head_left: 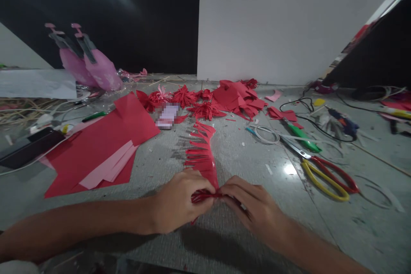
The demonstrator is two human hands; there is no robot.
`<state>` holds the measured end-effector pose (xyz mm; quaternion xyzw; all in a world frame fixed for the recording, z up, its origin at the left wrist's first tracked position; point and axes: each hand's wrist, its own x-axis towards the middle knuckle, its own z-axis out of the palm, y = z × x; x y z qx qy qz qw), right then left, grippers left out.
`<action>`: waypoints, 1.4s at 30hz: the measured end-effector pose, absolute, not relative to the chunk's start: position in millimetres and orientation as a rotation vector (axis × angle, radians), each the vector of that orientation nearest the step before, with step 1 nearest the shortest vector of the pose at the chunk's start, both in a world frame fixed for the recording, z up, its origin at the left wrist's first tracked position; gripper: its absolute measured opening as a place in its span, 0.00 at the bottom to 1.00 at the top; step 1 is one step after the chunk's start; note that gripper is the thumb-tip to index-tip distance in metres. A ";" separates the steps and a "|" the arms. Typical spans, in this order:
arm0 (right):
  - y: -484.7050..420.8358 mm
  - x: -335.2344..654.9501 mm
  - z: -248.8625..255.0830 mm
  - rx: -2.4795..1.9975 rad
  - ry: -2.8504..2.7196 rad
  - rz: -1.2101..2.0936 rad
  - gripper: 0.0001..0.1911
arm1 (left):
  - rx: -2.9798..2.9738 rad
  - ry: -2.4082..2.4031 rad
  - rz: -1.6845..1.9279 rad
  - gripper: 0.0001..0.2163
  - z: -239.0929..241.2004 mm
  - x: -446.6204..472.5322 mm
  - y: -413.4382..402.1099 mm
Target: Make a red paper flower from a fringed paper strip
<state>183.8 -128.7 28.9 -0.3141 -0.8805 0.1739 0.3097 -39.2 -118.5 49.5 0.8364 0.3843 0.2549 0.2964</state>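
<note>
My left hand [178,201] and my right hand [253,205] meet low in the middle of the view, both pinching the near end of a red fringed paper strip [202,154]. The pinched end is rolled or bunched tight between my fingertips. The rest of the strip runs away from me across the grey floor, its cut fringes pointing left. Beyond the strip lie several finished red paper flowers [184,96] and a heap of cut red paper pieces [239,96].
Red paper sheets [102,141] with pink strips lie at left beside a black phone [28,147]. Red-and-yellow scissors [324,171], a green cutter [303,137], a tape ring [266,135] and a glue gun [343,122] with cables lie at right. Two pink bottles [90,64] lean at back left.
</note>
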 end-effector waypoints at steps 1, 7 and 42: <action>-129.1 184.0 28.1 -0.822 -2.335 0.405 0.08 | 2.218 1.018 0.676 0.03 49.6 -39.2 -118.8; -129.4 185.9 26.2 -0.789 -2.388 0.154 0.09 | 2.184 1.005 0.659 0.03 48.2 -38.5 -117.0; -131.7 187.8 26.5 -0.718 -2.397 -0.019 0.10 | 2.385 0.890 0.860 0.05 36.9 -35.3 -120.2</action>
